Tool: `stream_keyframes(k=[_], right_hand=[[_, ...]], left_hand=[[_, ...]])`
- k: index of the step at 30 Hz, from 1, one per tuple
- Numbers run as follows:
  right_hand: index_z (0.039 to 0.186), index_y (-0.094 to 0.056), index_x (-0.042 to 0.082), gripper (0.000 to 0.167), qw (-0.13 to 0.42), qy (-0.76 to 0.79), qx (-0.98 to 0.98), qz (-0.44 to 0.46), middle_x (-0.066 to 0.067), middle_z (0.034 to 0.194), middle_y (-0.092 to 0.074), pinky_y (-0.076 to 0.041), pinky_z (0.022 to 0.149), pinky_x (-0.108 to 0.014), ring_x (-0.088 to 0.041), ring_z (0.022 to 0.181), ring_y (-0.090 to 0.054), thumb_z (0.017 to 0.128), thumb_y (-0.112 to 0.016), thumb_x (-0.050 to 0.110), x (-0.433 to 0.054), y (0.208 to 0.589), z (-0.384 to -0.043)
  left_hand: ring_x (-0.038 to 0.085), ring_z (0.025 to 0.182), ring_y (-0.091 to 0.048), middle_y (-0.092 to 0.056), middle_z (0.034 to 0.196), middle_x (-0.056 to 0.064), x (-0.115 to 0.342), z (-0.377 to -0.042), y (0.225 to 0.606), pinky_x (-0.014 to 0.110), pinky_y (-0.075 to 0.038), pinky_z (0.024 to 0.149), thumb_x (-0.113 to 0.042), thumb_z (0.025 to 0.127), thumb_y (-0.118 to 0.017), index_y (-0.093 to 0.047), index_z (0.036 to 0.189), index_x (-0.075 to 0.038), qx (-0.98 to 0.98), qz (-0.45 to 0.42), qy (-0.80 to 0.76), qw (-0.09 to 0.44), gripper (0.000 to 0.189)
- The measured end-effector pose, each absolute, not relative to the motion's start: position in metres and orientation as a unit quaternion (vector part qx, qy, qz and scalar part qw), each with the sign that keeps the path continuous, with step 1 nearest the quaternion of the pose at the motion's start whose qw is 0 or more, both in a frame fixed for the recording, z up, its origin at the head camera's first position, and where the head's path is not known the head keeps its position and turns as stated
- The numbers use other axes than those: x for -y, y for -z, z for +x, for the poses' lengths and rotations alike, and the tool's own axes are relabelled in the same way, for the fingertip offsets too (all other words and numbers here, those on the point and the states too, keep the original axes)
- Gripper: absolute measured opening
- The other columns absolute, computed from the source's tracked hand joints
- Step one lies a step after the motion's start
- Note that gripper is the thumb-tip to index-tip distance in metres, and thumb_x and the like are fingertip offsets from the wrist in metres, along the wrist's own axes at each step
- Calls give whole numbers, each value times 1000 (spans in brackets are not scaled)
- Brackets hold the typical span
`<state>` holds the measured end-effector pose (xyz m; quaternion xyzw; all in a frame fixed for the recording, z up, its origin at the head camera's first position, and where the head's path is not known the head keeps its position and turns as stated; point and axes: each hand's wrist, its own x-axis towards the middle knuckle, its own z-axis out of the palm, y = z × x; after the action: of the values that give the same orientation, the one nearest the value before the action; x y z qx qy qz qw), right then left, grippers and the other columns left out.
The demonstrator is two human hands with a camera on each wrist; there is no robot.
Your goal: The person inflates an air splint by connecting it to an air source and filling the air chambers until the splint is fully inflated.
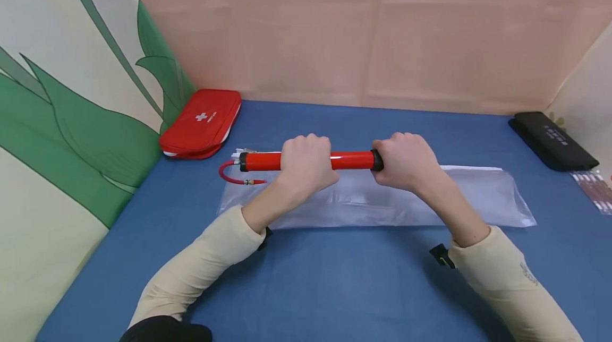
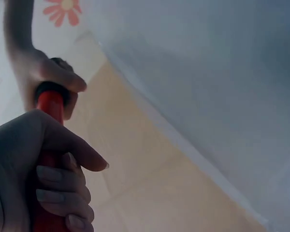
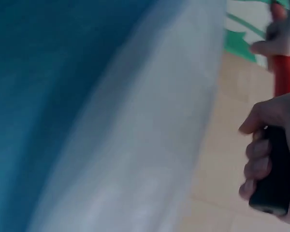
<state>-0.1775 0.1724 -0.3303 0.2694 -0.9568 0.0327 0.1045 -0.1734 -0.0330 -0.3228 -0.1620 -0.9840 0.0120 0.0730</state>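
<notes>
The red pump runs left to right, the left hand wrapped around its middle, the right hand holding the black handle at its right end.

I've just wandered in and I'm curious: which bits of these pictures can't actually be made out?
- Head view: part of the red pump, covered by the left hand.
- Head view: most of the black handle, covered by the right hand.
- Head view: the lettering on the black pouch, too small to read.
- Head view: the rest of the flat packet, cut off by the right edge.
- Right wrist view: the plastic bag's details, blurred.
</notes>
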Motion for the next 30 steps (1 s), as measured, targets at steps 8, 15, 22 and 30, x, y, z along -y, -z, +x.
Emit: stream_keyframes(k=[8,15,22,30], right_hand=[[71,-55,14,15,97,-62,953,279,4,52,-40,-34,45,-29,-14,46,-40,73,-70,14,-201,346,-174],[68,-54,14,13,128,-43,956,259,4,50,-39,-31,43,-31,-17,46,-38,70,-67,11,-224,346,-177],[65,-52,11,15,103,-21,969,224,-1,51,-41,-37,44,-30,-18,45,-42,65,-68,10,-183,345,-181],[71,-56,10,14,75,-22,968,237,-2,54,-44,-40,46,-31,-18,47,-44,67,-69,12,-163,340,-175]], left_hand=[[15,52,-53,-56,61,0,55,-176,331,28,-48,52,-41,66,-79,-67,84,-12,983,-174,-16,58,36],[17,54,-54,-56,63,2,63,-180,335,30,-49,52,-39,64,-79,-65,82,-12,988,-146,-14,53,36],[16,49,-52,-53,57,1,46,-180,335,27,-46,46,-35,68,-76,-62,74,-13,989,-137,-18,49,27],[15,50,-54,-56,59,1,41,-175,332,27,-48,48,-38,69,-76,-65,81,-12,986,-161,-23,45,31]])
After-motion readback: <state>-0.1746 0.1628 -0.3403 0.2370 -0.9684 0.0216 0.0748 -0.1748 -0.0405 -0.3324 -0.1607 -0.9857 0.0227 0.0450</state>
